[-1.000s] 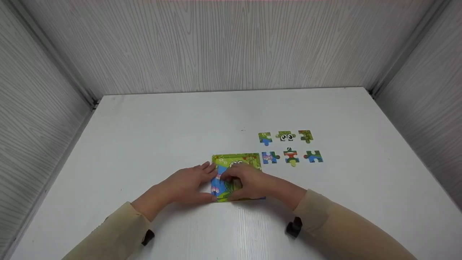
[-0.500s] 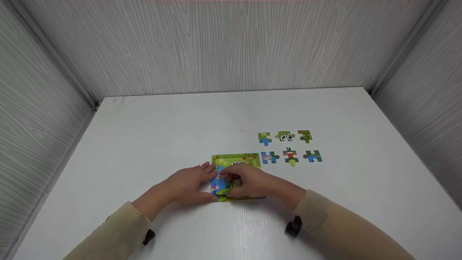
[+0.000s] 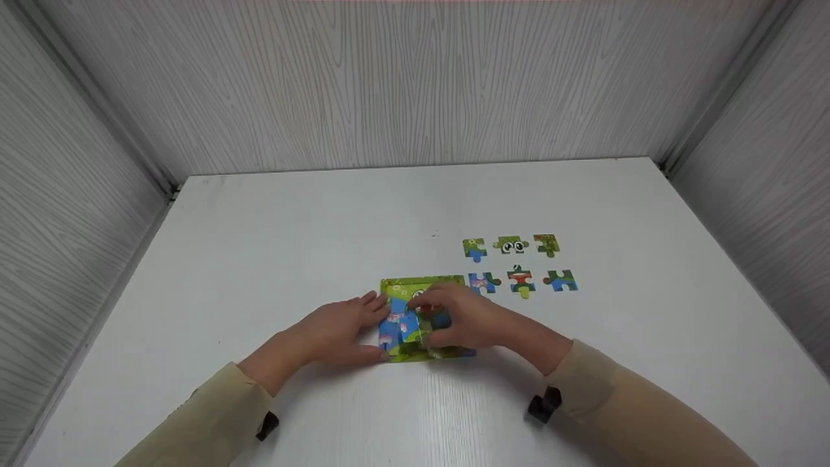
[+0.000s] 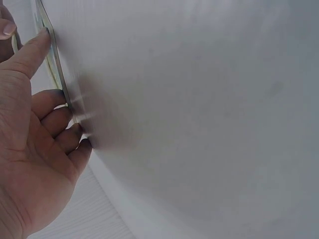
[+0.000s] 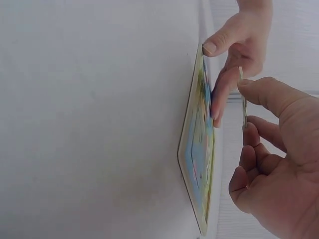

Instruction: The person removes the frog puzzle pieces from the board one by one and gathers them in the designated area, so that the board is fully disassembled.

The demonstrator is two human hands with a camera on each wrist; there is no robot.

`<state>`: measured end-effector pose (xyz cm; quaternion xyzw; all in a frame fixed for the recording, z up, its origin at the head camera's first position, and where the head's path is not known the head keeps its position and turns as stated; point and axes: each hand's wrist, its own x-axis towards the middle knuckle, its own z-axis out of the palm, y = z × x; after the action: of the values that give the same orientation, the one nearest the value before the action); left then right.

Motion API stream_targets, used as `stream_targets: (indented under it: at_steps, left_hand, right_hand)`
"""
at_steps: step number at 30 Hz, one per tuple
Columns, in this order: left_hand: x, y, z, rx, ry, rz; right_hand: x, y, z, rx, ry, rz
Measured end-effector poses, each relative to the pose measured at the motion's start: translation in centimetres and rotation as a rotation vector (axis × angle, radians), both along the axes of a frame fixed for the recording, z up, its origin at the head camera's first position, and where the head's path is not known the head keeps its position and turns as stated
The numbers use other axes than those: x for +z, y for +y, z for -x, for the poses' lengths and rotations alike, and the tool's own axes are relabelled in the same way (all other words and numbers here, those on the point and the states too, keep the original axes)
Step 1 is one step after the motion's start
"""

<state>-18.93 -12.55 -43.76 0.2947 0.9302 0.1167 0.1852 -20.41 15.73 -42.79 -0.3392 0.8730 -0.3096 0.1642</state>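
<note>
My right hand pinches a blue and green jigsaw piece between thumb and fingers, over the puzzle board. Seen edge-on in the right wrist view, the jigsaw piece stands apart from the board. My left hand lies at the board's left side, its thumb on the near corner and its fingertips along the edge. In the left wrist view the fingertips of the left hand touch that edge. The board has a cartoon picture with eyes, partly hidden by my right hand.
Several loose jigsaw pieces lie in two rows right of and beyond the board, among them an eyes piece and a red and green piece. The white table is bounded by a back wall and side walls.
My right hand has risen from the board and shifted slightly right, with the jigsaw piece tilted up in its fingers. The left hand has stayed in place.
</note>
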Motion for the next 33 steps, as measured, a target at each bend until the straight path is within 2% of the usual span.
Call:
stream_targets:
  at_steps: [6, 12, 15, 21, 29, 33]
  left_hand:
    - [-0.2, 0.0, 0.1, -0.004, 0.012, -0.002]
    - [0.0, 0.1, -0.1, 0.016, 0.012, 0.001]
    - [0.0, 0.1, -0.2, 0.022, 0.014, 0.002]
    - [-0.3, 0.0, -0.2, 0.022, 0.021, -0.016]
    - [-0.3, 0.2, -0.3, 0.032, 0.014, -0.013]
    - [-0.2, 0.1, -0.3, 0.03, 0.012, -0.012]
  right_hand:
    - [0.7, 2.6, 0.1, -0.046, 0.046, 0.002]
    - [0.7, 5.2, 0.1, -0.093, 0.059, 0.032]
    - [0.5, 6.3, 0.2, -0.114, 0.072, 0.031]
    - [-0.1, 8.3, 0.3, -0.102, 0.097, 0.026]
    - [-0.7, 10.2, -0.2, -0.153, 0.085, 0.022]
    - [-1.1, 10.8, -0.4, -0.152, 0.082, 0.033]
